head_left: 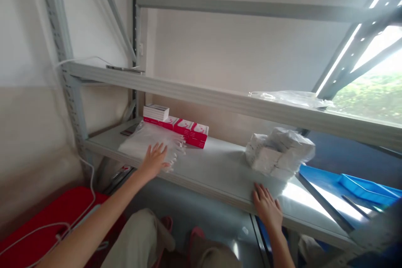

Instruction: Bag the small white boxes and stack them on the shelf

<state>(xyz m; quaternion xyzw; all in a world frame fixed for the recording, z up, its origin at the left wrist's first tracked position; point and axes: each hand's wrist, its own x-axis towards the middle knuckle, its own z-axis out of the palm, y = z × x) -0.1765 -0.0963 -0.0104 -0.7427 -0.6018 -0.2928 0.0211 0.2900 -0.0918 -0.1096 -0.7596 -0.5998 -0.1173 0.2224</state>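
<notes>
resting spread left hand [155,158] on blurred clear bags [147,142], right hand [266,207] flat on shelf edge [216,190]

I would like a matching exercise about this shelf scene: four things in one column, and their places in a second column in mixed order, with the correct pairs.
Things:
1. left hand
2. right hand
3. red and white boxes
4. blue tray

Places:
A. in a row at the back of the shelf, left part
B. flat on the clear plastic bags
C. low at the right, beyond the shelf
D. on the front edge of the shelf, before the wrapped white bundle

Pairs: 1-B, 2-D, 3-A, 4-C
</notes>
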